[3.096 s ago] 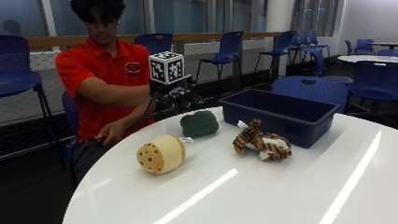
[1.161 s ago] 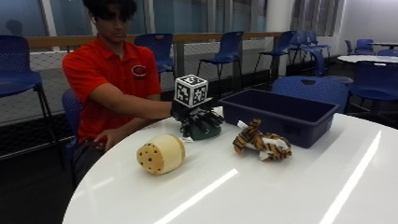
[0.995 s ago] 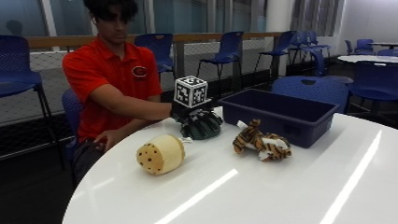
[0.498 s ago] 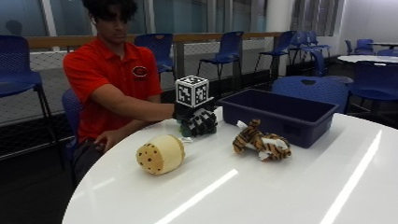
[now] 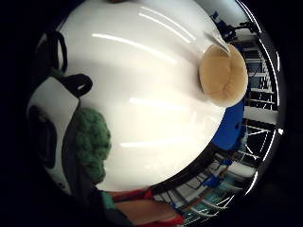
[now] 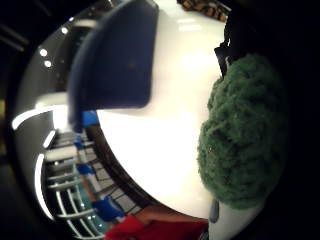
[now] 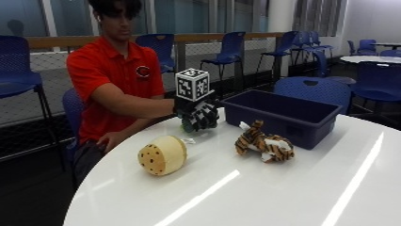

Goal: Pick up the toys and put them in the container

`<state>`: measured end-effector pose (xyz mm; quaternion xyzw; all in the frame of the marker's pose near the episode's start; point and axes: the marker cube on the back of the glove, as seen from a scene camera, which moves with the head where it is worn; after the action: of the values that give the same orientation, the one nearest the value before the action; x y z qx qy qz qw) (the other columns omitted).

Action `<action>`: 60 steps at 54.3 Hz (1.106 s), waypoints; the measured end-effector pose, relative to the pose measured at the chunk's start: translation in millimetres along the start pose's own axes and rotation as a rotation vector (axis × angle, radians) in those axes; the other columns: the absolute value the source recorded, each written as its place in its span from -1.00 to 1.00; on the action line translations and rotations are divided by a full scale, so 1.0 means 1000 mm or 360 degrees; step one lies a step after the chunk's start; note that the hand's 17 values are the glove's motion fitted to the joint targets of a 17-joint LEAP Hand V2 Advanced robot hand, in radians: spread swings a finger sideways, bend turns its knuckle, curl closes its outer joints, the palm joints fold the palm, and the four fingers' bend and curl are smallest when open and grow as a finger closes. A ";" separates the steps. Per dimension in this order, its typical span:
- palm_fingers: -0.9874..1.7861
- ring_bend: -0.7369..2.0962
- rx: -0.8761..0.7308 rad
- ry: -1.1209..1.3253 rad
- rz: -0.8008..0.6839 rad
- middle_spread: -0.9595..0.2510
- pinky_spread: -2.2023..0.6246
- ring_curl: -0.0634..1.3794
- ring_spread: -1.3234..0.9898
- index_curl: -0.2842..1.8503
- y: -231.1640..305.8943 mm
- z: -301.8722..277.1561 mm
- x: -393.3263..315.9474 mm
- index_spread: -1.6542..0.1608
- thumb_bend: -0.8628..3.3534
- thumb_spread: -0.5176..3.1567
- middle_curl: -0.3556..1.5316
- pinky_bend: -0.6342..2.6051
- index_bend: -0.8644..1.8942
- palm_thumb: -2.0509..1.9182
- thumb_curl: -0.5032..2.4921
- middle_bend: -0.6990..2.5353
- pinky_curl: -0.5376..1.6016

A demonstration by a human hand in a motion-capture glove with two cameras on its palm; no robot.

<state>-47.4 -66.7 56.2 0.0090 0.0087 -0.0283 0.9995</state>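
Above the white table (image 7: pixel 325 188), the gloved right hand (image 7: pixel 199 115) holds the green fuzzy toy (image 6: pixel 245 135) with curled fingers, just beside the blue container (image 7: pixel 285 115). The tiger toy (image 7: pixel 263 143) and tan ball toy (image 7: pixel 163 155) lie on the table.

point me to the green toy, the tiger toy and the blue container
green toy (image 6: pixel 245 135): thumb side palm view, middle of its fuzzy body, held in the gloved right hand (image 7: pixel 199 115).
tiger toy (image 7: pixel 263 142): outside view, striped back.
blue container (image 7: pixel 276 123): outside view, near side wall.
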 end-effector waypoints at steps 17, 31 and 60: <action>0.21 0.35 0.0096 0.0006 -0.0030 -0.26 0.28 -0.03 -0.34 -0.03 -0.028 -0.086 -0.021 0.34 -0.42 -0.35 0.12 0.14 0.05 0.37 0.02 -0.11 0.01; 0.17 0.37 0.0102 0.0011 -0.0072 -0.28 0.28 0.02 -0.34 0.09 -0.079 -0.131 -0.065 0.32 -0.41 -0.39 0.23 0.17 0.05 0.35 0.10 -0.11 0.01; 0.14 0.36 0.0105 -0.0096 -0.0145 -0.29 0.28 0.05 -0.34 0.26 -0.175 -0.148 -0.190 0.30 -0.40 -0.44 0.35 0.19 0.03 0.31 0.24 -0.18 -0.01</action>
<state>-249.4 -228.4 -91.5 0.0405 -0.0221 -0.0744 0.9962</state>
